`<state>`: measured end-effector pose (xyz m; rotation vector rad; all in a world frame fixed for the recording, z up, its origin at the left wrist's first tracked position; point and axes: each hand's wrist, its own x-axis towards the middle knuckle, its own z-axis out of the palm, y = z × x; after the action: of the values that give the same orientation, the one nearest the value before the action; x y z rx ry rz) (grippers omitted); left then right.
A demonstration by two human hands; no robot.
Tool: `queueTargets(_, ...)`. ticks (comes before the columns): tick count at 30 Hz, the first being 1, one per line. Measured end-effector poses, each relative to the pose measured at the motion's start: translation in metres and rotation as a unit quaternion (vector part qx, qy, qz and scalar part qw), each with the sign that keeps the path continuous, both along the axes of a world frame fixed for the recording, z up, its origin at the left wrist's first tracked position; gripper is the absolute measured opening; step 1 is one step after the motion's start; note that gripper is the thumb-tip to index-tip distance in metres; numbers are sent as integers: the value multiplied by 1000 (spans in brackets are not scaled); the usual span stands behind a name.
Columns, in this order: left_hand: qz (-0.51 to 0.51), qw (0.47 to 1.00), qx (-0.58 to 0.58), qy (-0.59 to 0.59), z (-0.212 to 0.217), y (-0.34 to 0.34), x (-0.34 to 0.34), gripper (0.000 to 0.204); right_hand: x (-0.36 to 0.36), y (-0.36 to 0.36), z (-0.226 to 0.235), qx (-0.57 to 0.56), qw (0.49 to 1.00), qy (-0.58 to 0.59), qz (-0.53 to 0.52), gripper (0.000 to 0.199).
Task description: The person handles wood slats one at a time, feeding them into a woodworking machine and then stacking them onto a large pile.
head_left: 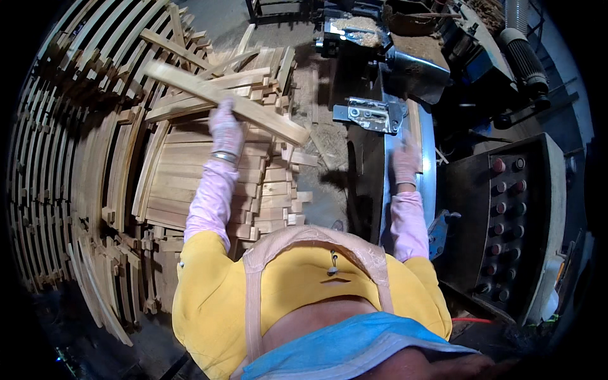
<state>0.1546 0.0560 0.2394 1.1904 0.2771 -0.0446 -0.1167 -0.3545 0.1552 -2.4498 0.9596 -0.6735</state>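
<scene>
Meanwhile, a slat came off the stack

From my remote seat I saw the left hand (226,126) closed around a long pale wooden slat (228,101), its fingers (223,114) wrapped round the middle of the piece. The slat was lifted clear and lay slantwise, its far end up at the left and its near end pointing right toward the machine. Below it sat the stack of wooden slats (209,183), laid flat in rows at the left of the scene, with more curved strips (69,158) fanned out round the far left edge.

The right hand (405,161) rested on the machine's metal counter (425,145), beside a thin strip of wood (415,123) lying along it. I could not tell whether its fingers were spread or pressed together; the glove hid them.

I judged the step in hand to be the carrying of a picked slat from the stack across to the machine. The next move would call for swinging the long piece right without catching its ends on the stack, and lining it up along the counter by the clamp plate (369,114).

As for containers, a hopper-like tray (354,25) at the far side of the machine held what looked like sawdust. A control panel (506,215) with round buttons stood at the right.
</scene>
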Motion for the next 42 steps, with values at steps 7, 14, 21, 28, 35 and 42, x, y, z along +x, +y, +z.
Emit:
queueTargets(7, -358, 924, 130, -26, -36, -171, -123, 60, -32, 143, 73, -18, 980, -14, 200, 63)
queueTargets(14, -562, 810, 157, -61, -93, -172, -187, 66, -290, 162, 14, 25, 974, 201, -106, 60)
queueTargets(21, -461, 877, 113, 68, -76, -145, -156, 55, -223, 81, -5, -162, 971, 95, -151, 48)
queueTargets(28, -195, 926, 289, -145, -36, -140, -69, 68, -57, -16, -7, -133, 981, 2, -145, 52)
queueTargets(35, 224, 913, 342, -16, -49, -18, 89, 88, -174, 85, 6, -54, 982, 141, -117, 57)
queueTargets(42, 188, 962, -11, 196, -105, 96, 162, 77, -317, 165, -6, -51, 956, 229, -177, 64)
